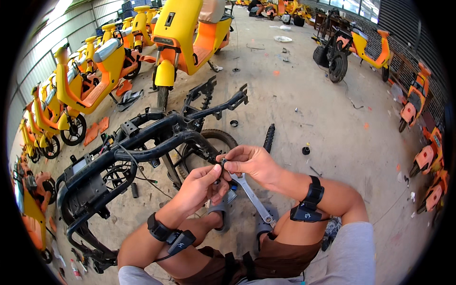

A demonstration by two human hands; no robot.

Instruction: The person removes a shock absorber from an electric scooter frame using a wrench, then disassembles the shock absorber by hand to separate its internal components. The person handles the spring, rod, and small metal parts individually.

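Note:
My left hand (202, 187) and my right hand (254, 164) meet in front of me, their fingertips closed on a small dark metal part (223, 162). Fingers cover most of it, so its exact kind does not show. A silver combination wrench (255, 198) extends from just below my right hand toward my right foot; whether the hand touches it I cannot tell. Just beyond my hands stands a stripped black scooter frame (135, 142), with loose cables hanging from it. A spoked wheel with a black tyre (223, 136) shows behind the frame's rear end.
A black coil shock absorber (269, 138) and a small dark part (306, 150) lie on the concrete floor. Rows of yellow and orange scooters (102, 76) fill the left side. More scooters (375, 52) stand along the right wall. A person (255, 8) sits far back.

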